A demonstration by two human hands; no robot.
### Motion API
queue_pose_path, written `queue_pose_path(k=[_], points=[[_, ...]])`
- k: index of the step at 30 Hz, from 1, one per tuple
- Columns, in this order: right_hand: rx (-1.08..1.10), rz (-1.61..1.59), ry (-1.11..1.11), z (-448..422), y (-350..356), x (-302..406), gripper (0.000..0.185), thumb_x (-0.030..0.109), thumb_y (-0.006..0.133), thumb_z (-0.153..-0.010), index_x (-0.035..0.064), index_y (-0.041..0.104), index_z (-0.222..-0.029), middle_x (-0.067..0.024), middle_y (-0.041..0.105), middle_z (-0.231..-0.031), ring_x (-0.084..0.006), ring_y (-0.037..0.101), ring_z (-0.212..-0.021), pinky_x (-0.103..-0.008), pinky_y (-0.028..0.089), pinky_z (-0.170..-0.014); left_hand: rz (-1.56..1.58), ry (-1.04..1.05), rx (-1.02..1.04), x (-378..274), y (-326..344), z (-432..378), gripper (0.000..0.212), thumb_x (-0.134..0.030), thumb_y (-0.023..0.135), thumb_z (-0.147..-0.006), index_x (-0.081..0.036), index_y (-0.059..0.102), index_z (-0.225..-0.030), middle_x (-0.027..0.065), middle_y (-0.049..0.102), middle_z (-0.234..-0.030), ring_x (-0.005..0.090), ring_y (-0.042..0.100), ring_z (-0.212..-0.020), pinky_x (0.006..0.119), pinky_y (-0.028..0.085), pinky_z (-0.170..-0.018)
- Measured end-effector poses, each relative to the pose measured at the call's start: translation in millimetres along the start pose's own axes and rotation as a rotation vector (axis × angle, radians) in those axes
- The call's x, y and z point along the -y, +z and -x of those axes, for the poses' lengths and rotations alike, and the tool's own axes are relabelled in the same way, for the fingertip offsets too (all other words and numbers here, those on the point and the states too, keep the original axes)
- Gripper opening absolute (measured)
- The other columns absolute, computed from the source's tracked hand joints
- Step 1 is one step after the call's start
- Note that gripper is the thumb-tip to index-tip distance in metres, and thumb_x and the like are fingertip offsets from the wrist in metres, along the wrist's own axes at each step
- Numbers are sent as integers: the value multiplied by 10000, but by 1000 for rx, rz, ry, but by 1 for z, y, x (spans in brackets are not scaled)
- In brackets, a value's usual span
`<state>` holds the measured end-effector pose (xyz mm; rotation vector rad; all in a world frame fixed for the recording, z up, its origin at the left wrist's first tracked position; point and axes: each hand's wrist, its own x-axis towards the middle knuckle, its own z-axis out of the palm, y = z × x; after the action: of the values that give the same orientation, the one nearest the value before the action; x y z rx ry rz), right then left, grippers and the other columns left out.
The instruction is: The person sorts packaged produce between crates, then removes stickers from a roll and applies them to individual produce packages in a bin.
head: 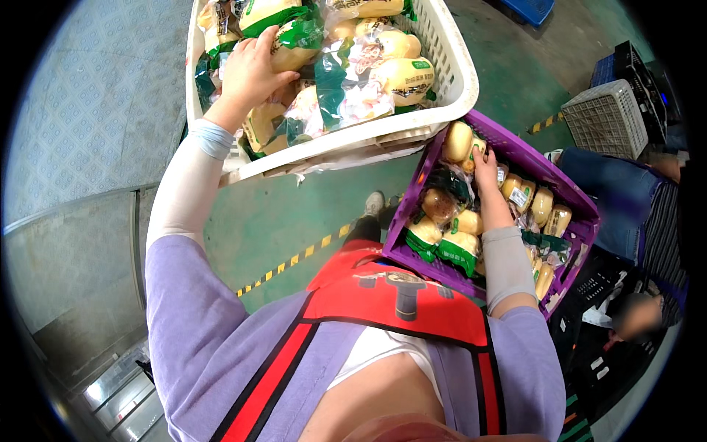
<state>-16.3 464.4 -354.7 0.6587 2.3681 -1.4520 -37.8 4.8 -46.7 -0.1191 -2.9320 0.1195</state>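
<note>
My left hand [255, 69] reaches into a white plastic basket [468, 91], thumb and fingers spread around a bagged bread bun [295, 50] in clear and green wrapping. Under and beside it lie more bagged buns [406, 80], heaped loosely. To the right, my right hand [486, 168] is inside a purple plastic crate [552, 171]. Its fingertips touch a small wrapped bun [478, 146] near the crate's far corner; whether they grip it is hard to see. Pale buns, a darker round bun [440, 204] and green-bottomed packs [459, 248] fill much of this crate.
Right of the purple crate, another person in jeans [602, 193] is close by, near black crates [585, 309]. A grey-white basket [605, 119] stands beyond. A patterned pale surface [94, 99] borders the white basket's left. Yellow-black tape [298, 258] crosses the green floor.
</note>
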Motion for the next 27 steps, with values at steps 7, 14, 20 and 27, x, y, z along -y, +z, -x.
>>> queue_pose_path(k=[7,14,20,27], points=[[42,-127,-51,32,-28,-22,677,349,629,-843,15,347,-1361,-233,474,-1276,-273,497,-1152,-336,380,-968,357,-101,-61,1,-31,10,745,-272,780,-604,-50,461,-1240,173,616,-1026,295,603,-958,363,490,-822],[46,-438,-87,80,-71,-10,529,182,627,-858,11,416,-1312,-169,527,-1227,-196,530,-1088,-287,418,-923,1302,-189,-175,-49,-131,40,742,-186,747,-707,19,346,-1298,156,529,-1132,216,589,-966,315,514,-784],[282,-686,-752,233,-122,136,382,71,555,-876,-21,477,-1239,-127,570,-1164,-201,535,-1095,-322,402,-944,1824,-165,-123,-212,-128,89,977,-364,835,-564,20,335,-1311,174,556,-1124,271,615,-940,363,512,-839],[220,-1002,-225,228,-141,59,626,265,663,-823,31,342,-1307,-110,467,-1233,-201,503,-1075,-325,447,-876,675,387,33,-386,-10,128,861,-237,767,-620,28,322,-1308,207,486,-1187,350,515,-998,423,406,-837]])
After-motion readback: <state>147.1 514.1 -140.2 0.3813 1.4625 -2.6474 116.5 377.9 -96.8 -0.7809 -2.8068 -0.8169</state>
